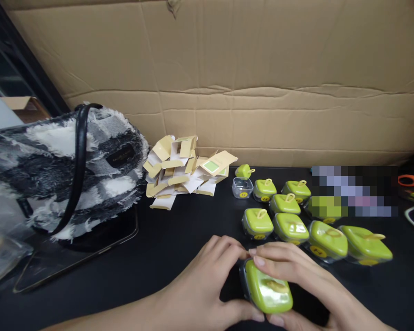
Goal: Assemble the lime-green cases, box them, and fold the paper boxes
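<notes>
A clear container with a green lid is held between my two hands near the front of the black table, tilted with its lid facing me. My left hand grips its left side, thumb below and fingers above. My right hand has its fingers over the top edge and its thumb under the lower edge. Behind them stand several similar lidded containers with yellow loops, the nearest being a green-lidded container. An unlidded clear container stands farther back, beside a small green lid.
Opened small cardboard boxes are piled at the back centre. A black-and-white fringed bag stands at the left on a dark tray-like sheet. A cardboard wall rises behind. Orange-handled scissors lie at the far right.
</notes>
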Demonstrator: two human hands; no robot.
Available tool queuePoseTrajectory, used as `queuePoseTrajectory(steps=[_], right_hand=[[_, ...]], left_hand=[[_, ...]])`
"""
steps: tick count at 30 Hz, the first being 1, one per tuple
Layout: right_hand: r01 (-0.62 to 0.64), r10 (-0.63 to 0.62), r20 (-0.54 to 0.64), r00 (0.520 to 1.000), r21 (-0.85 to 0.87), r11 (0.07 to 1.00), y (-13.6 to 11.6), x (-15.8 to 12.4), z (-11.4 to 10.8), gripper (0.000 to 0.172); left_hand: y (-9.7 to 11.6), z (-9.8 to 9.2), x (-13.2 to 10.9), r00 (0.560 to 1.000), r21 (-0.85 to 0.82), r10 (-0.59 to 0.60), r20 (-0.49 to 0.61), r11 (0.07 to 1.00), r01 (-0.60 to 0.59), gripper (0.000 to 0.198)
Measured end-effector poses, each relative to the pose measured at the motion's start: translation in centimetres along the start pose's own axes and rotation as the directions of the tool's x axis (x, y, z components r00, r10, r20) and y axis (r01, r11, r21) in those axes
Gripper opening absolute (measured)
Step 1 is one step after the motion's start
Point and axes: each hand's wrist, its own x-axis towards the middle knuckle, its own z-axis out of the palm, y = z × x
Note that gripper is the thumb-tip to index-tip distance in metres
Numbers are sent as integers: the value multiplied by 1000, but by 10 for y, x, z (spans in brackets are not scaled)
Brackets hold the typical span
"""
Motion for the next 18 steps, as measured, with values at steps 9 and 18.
queuePoseTrajectory(steps=[9, 18], right_hand=[[85, -80, 94, 992, -46, 995, 5, -4, 5, 60], [72, -51, 102, 993, -217, 974, 5, -1, 0, 49]], left_hand=[[-3, 1, -3, 1000, 50, 21, -9, 999, -21, 36], [1, -1, -2, 1000, 79, 1, -7, 997, -1, 53]])
